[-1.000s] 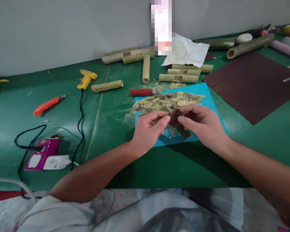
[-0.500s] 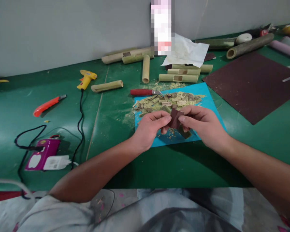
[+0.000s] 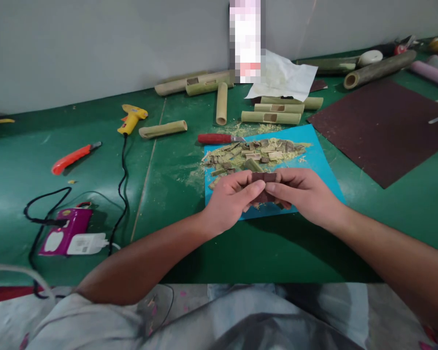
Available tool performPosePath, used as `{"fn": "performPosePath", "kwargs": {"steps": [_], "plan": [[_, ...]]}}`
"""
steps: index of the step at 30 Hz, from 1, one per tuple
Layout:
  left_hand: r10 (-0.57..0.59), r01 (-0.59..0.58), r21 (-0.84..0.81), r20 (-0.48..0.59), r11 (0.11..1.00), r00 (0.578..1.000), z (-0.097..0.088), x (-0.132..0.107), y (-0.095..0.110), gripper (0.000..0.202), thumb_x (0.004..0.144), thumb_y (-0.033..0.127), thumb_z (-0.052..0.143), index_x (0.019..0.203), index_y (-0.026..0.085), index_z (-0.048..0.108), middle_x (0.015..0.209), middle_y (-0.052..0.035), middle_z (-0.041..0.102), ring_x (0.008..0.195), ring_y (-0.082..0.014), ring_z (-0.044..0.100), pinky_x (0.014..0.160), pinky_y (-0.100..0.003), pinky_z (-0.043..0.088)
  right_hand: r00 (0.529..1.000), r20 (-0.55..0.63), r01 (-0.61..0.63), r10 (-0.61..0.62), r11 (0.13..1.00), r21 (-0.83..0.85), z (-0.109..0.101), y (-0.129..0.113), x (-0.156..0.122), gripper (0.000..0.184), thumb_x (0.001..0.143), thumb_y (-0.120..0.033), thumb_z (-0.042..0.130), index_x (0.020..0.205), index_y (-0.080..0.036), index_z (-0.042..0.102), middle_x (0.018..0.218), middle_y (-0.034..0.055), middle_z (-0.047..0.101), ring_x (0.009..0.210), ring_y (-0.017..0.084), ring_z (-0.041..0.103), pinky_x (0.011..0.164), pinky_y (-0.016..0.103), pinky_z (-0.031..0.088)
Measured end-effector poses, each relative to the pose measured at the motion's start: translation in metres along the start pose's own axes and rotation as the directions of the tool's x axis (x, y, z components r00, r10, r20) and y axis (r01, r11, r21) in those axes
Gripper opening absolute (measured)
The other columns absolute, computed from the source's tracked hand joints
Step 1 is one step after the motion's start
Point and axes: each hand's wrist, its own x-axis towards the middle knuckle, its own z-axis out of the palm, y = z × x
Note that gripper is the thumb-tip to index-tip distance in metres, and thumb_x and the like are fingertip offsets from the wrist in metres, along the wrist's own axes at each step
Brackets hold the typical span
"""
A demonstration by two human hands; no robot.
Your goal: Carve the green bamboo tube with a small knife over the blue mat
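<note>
The left hand (image 3: 226, 200) and the right hand (image 3: 310, 194) are both clamped on a small brown piece (image 3: 264, 177), thumbs on the near face and fingers tucked behind. The thumb tips nearly meet at its middle, a hold that seems meant to bend it or press it flat with even force from both sides. The piece is held just above the near part of a blue sheet (image 3: 316, 153), which probably lies there to catch shavings (image 3: 237, 158) and keep them off the green table (image 3: 277, 257). A red-handled knife (image 3: 214, 139) rests at the sheet's far left edge, within easy reach.

The brown piece is thin and creased; it may be sandpaper, though its grain is too small to make out. It matches the dull, flat brown sheet (image 3: 383, 131) to the right. The shavings mix curled, stiff chips with pale, fluffy dust. Beyond them lie smooth, round bamboo tubes (image 3: 253, 118), some with squarish windows cut in their sides. The glue gun (image 3: 133, 116) on the left is glossy yellow plastic.
</note>
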Motion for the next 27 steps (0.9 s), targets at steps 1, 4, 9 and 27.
{"fn": "performPosePath", "kwargs": {"steps": [1,4,9,27], "plan": [[-0.007,0.007,-0.004,0.010,1.000,1.000,0.000,0.000,0.000,0.042,0.087,0.052,0.065,0.066,0.020,0.049,0.050,0.0047,0.045,0.044,-0.0076,0.039,0.042,-0.023,0.030,1.000,0.004,-0.009,0.009,1.000,0.016,0.000,0.001,0.000,0.036,0.086,-0.043,0.066,0.060,-0.023,0.051,0.051,-0.0058,0.046,0.047,0.008,0.038,0.047,0.026,0.027],[0.018,-0.018,0.032,0.002,0.999,1.000,0.001,-0.002,0.002,0.041,0.088,0.047,0.062,0.062,0.019,0.046,0.050,0.0052,0.042,0.045,-0.0074,0.037,0.044,-0.023,0.028,1.000,-0.005,-0.025,0.025,0.998,0.056,0.002,0.003,0.000,0.036,0.085,-0.041,0.065,0.058,-0.022,0.049,0.050,-0.0064,0.045,0.047,0.007,0.037,0.047,0.026,0.027],[0.252,-0.202,0.397,-0.077,0.895,0.965,0.001,-0.006,0.007,0.039,0.088,0.029,0.057,0.057,0.018,0.037,0.056,0.0045,0.036,0.054,-0.0081,0.033,0.052,-0.026,0.026,0.991,-0.131,0.001,-0.016,0.994,-0.112,0.009,0.003,-0.005,0.033,0.081,-0.035,0.063,0.057,-0.022,0.044,0.055,-0.0053,0.044,0.056,0.009,0.041,0.055,0.027,0.033],[0.262,-0.187,0.271,-0.273,0.944,0.925,-0.011,0.009,0.003,0.035,0.091,0.030,0.061,0.059,0.017,0.053,0.049,0.0052,0.046,0.047,-0.0063,0.040,0.048,-0.021,0.034,0.834,-0.518,0.039,-0.190,0.957,-0.288,-0.013,-0.005,-0.001,0.033,0.084,-0.029,0.063,0.056,-0.023,0.048,0.059,-0.0035,0.048,0.057,0.011,0.041,0.055,0.029,0.032]]}}
